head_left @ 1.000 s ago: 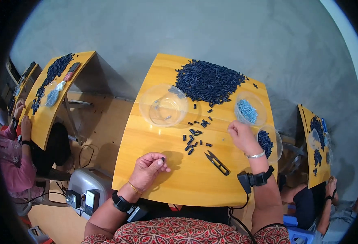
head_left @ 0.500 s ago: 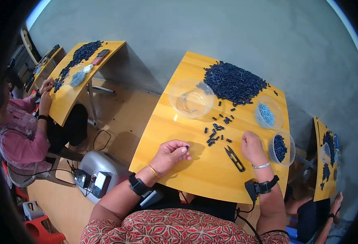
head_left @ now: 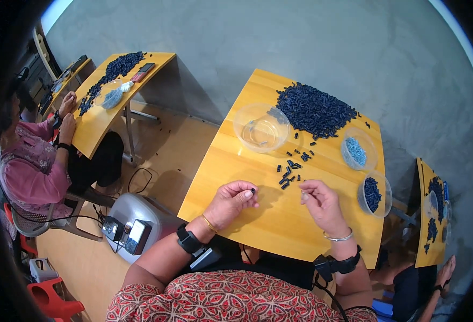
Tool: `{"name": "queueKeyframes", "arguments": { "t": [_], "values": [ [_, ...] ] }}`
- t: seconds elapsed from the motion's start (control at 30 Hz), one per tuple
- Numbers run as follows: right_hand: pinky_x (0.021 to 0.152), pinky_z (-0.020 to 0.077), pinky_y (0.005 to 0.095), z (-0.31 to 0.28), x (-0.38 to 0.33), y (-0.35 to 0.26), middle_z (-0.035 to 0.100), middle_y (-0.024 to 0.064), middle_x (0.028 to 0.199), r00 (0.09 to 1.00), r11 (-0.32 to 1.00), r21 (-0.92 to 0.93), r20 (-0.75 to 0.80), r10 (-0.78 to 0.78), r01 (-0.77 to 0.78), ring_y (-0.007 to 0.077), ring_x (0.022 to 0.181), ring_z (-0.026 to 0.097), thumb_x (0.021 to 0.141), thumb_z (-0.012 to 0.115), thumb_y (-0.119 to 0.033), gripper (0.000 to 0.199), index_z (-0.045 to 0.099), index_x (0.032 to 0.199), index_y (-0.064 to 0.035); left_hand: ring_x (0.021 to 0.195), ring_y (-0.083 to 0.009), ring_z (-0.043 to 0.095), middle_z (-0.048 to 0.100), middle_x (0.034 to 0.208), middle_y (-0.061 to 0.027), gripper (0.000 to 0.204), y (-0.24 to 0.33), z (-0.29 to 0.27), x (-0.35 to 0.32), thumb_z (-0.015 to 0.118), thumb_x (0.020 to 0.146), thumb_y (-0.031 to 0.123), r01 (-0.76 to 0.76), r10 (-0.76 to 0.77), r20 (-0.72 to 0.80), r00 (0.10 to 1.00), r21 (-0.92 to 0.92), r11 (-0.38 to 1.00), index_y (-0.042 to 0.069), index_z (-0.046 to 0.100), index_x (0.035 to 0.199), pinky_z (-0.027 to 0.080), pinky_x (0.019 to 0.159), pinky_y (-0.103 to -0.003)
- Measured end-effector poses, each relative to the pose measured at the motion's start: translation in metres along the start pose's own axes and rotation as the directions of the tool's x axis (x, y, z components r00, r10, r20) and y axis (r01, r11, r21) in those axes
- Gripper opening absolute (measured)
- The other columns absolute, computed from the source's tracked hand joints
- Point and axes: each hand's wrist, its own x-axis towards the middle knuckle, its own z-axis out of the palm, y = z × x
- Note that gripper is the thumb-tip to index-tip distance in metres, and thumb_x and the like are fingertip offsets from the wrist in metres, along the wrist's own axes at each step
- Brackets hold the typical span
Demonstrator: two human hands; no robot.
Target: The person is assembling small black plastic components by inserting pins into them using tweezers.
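My left hand (head_left: 230, 204) is closed in a pinch over the near part of the yellow table (head_left: 279, 228). Between its thumb and forefinger sits a small black plastic piece (head_left: 253, 190). My right hand (head_left: 322, 205) faces it across a gap, thumb and forefinger pressed together. A tiny pale speck shows at those fingertips, too small to name. Just beyond both hands lie several loose black pieces (head_left: 286, 177). The thread snips do not show now; my right hand covers about where they lay.
A large heap of black pieces (head_left: 314, 110) lies at the far side, beside a clear bowl (head_left: 238, 134). At the right stand a bowl of light-blue bits (head_left: 356, 152) and a bowl of black pieces (head_left: 373, 195). A co-worker (head_left: 35, 172) sits at the left table (head_left: 94, 126).
My right hand has moved left, closer to my left hand, and turned into a fingertip pinch. The snips have gone from sight. The whole view has shifted slightly.
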Motion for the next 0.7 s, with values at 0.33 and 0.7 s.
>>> {"name": "queueKeyframes", "arguments": {
  "t": [0.33,0.7],
  "values": [
    [0.071,0.0471,0.025,0.035,0.006,-0.002,0.056,0.0066,0.083,0.99,0.913,0.403,0.142,0.004,-0.062,0.013,0.075,0.056,0.082,0.051,0.001,0.009,0.049,0.09,-0.0009,0.073,-0.0104,0.055,0.058,0.08,-0.0035,0.012,0.009,0.022,-0.009,0.051,0.086,0.007,0.014,-0.017,0.049,0.999,0.072,0.997,0.0,0.057,0.093,0.049,0.073,-0.026],
    [0.07,0.045,0.0259,0.043,0.006,0.003,0.055,0.0066,0.081,0.991,0.805,0.582,0.118,0.059,-0.117,0.0138,0.073,0.053,0.083,0.051,-0.002,0.009,0.051,0.092,-0.001,0.074,-0.0107,0.057,0.06,0.085,-0.0048,0.016,0.002,0.035,-0.006,0.054,0.085,0.011,0.009,-0.01,0.009,1.0,0.12,0.993,0.0,0.057,0.097,0.048,0.071,-0.024]
  ]
}}
